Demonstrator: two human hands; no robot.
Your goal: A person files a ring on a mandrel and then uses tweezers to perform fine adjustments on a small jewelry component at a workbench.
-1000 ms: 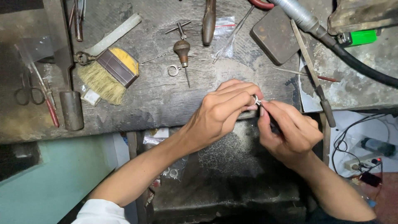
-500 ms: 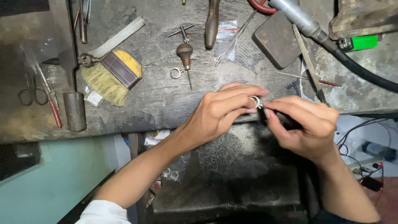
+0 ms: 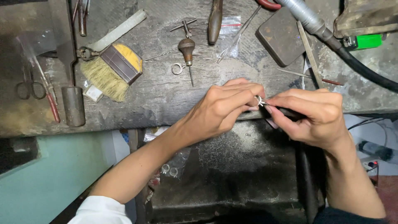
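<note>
Across the whole top of the view runs our worn grey workbench, the largest thing we see, with a dark metal tray hanging under its front edge. At that edge we have both hands together. Our left hand pinches a small silver ring between thumb and fingertips, and our right hand is clenched around a dark-handled tool whose long axis runs nearly level, left to right, its tip pointing left onto the ring. Most of that tool is hidden inside our fist, so we cannot tell its kind, and the ring itself is too small to make out in detail. Behind the hands we count one thick black hose with a metal end, cut off at the top and right edges, one dark flat block, one yellow-backed brush with pale bristles pointing down and left, one wooden-handled awl pointing toward us, one pair of scissors at the far left, one green lighter-like object, and one second small ring lying just beside the awl. Two more small rings lie in the shadow below the bench, hard to make out.
</note>
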